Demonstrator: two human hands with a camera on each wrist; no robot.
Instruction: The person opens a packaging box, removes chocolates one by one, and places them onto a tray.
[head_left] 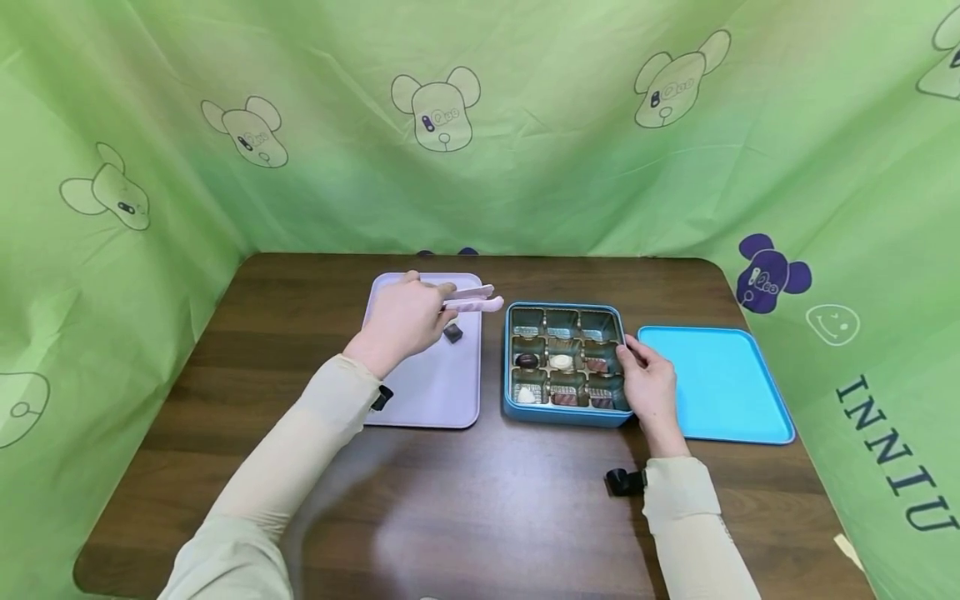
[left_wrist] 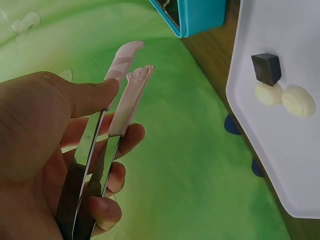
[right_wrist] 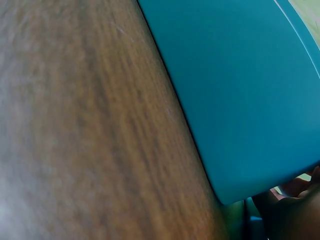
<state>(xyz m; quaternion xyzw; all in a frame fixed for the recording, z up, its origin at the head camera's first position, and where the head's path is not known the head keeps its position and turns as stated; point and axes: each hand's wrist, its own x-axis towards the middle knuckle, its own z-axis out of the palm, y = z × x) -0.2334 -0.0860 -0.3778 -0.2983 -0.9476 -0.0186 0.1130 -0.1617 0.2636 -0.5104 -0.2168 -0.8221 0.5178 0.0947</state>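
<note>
My left hand (head_left: 401, 321) holds metal tongs (head_left: 474, 302) with pink cat-paw tips over the lilac tray (head_left: 423, 400). In the left wrist view the tips stand apart with nothing between them. On the tray lies a dark square chocolate (head_left: 453, 332); beside it the left wrist view shows two cream-white chocolates (left_wrist: 299, 101). My right hand (head_left: 651, 385) grips the right wall of a blue box (head_left: 566, 416), thumb at the rim. Inside, a gold divided insert holds a dark round chocolate (head_left: 527, 361), a white one (head_left: 561, 362) and several others in its middle and front rows.
A bright blue lid (head_left: 716, 383) lies flat to the right of the box. All of it stands on a dark wooden table (head_left: 480, 517). Green printed cloth (head_left: 525, 183) hangs behind and at both sides.
</note>
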